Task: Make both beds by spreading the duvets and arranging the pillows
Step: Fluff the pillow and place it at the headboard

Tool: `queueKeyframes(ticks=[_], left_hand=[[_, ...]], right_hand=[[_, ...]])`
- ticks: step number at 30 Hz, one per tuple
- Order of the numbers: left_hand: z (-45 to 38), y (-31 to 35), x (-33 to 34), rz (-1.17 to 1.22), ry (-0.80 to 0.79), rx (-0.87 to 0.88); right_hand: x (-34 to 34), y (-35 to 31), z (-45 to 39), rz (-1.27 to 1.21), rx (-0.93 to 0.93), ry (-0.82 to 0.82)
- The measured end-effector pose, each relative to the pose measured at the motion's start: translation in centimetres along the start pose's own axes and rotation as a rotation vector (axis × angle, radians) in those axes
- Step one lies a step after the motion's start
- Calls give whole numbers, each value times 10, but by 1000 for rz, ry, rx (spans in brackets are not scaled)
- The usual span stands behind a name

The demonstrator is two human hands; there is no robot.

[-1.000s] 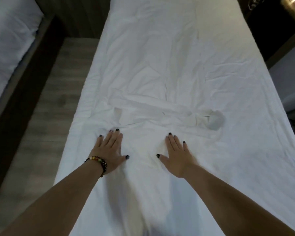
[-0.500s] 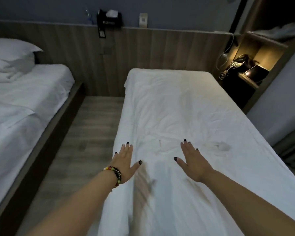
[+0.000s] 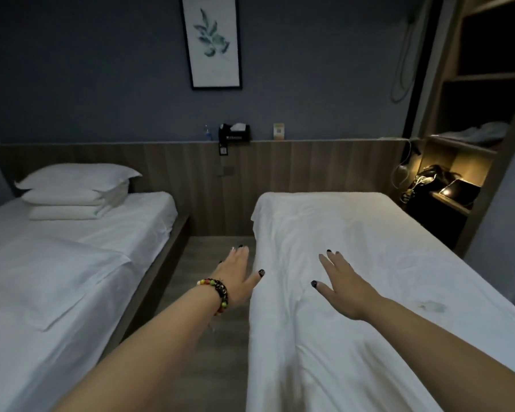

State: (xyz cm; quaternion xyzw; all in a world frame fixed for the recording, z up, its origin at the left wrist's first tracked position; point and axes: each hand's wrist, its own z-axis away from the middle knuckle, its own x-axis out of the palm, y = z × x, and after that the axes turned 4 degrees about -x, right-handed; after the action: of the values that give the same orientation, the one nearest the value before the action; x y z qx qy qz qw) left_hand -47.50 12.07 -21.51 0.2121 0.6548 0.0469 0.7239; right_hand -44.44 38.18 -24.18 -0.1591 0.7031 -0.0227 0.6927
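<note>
Two single beds stand side by side. The right bed is covered by a wrinkled white duvet and carries no pillow. My right hand hovers flat over that duvet, fingers straight, holding nothing. My left hand, with a beaded bracelet at the wrist, is open at the bed's left edge, over the aisle. On the left bed a white duvet lies with one corner folded. Three white pillows are stacked at its head.
A narrow wood-floor aisle runs between the beds. A wood-panelled ledge with a tissue box runs behind them. At the right, a lit shelf unit holds a bag and a tablet. A framed leaf print hangs on the wall.
The view rose from the right bed's surface to the whole room. Both hands lifted off the duvet they were pressing flat, and the left hand drifted out to the bed's edge.
</note>
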Motion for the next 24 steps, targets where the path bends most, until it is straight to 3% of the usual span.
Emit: queueKeyframes(ticks=[6, 13, 24], left_hand=[[-5, -17, -18, -18, 9, -48], [-34, -42, -22, 115, -66, -63], [-148, -160, -74, 97, -85, 135]], right_hand=[[-24, -18, -21, 54, -55, 48], [-11, -29, -42, 8, 2, -53], [23, -105, -169, -132, 108, 20]])
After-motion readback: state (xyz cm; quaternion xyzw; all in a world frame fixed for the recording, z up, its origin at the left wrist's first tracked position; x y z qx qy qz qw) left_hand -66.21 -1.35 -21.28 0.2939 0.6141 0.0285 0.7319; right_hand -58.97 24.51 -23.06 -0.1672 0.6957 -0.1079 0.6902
